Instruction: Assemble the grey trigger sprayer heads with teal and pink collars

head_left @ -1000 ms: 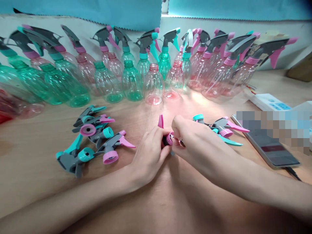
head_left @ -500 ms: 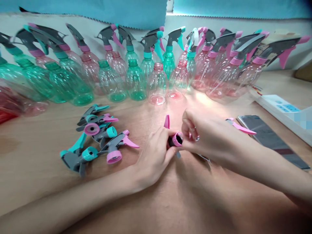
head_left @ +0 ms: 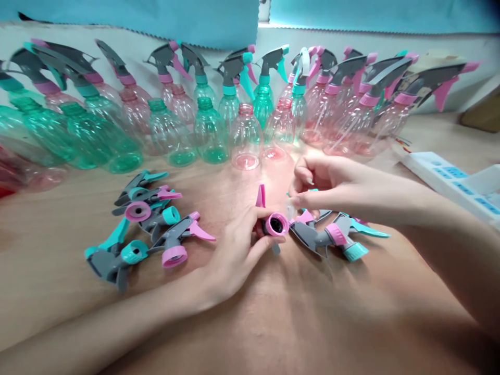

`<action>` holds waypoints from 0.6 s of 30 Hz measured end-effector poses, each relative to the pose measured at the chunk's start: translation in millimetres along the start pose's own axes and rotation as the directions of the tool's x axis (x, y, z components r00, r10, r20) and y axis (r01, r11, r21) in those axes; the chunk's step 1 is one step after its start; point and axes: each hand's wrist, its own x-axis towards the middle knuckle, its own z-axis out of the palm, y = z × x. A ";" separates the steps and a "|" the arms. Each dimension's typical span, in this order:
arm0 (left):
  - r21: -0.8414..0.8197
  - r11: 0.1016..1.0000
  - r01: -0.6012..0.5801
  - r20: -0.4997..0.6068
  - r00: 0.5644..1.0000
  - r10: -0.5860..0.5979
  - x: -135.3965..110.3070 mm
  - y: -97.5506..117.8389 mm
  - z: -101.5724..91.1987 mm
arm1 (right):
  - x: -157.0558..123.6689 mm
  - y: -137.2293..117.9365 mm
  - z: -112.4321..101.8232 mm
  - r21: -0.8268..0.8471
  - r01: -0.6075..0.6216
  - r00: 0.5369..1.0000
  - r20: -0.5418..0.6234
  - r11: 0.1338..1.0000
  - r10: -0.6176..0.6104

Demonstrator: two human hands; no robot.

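Centrally, pink-collared spray head (head_left: 275, 225), left hand (head_left: 239, 246) gripping

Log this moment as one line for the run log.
Left hand: gripping pink-collared spray head | Right hand: half-curled, contents unclear | Table: loose spray heads, both sides | Behind: standing bottles, some uncapped

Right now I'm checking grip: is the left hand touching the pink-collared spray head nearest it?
Touching. The head view shows the left hand curled around the spray head.
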 end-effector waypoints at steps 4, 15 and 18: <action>-0.030 1.000 -0.005 0.016 1.000 0.006 0.3 1.5 -0.3 | 0.5 2.2 4.3 0.017 -0.017 0.996 0.090 1.000 0.016; -0.064 0.998 0.017 0.045 0.999 -0.014 1.1 1.1 -1.7 | -2.7 1.3 -15.9 -0.155 0.029 0.959 0.284 0.987 0.017; -0.067 0.998 0.021 0.051 0.999 -0.017 1.7 2.0 -1.8 | -9.0 -2.2 -23.6 -0.233 0.010 0.964 0.261 0.972 0.053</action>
